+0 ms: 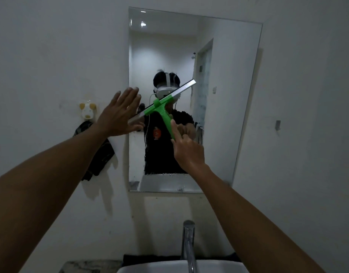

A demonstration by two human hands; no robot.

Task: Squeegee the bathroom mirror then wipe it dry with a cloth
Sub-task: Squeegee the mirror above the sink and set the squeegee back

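Glass takes up most of what we face: the mirror (219, 75) hangs on the pale wall (51, 56) above the sink (169, 267), and we stand square to it so both arms can reach its middle. Its lower strip looks hazy and beaded, which we read as water not yet pulled off, so we judge the squeegee step unfinished.

Left of the mirror a dark cloth (102, 154) hangs from a hook under a small animal-shaped holder (87, 111). It is parked there, we think, within arm's reach for the drying step, and nothing holds it.

The squeegee (163, 107) lies across the glass at mid-height, blade tilted with its right end higher. That slant probably steers water toward the low left end.

Our right hand (186, 152) is closed round the lower end of the green handle, forefinger laid straight up the shaft, likely to press the blade flat and steer it.

Our left hand (120, 113) is spread wide and holds nothing. It sits at the mirror's left edge, by the blade's low end, perhaps to steady us; whether the palm touches we cannot tell.

The tap (188, 245) rises below.
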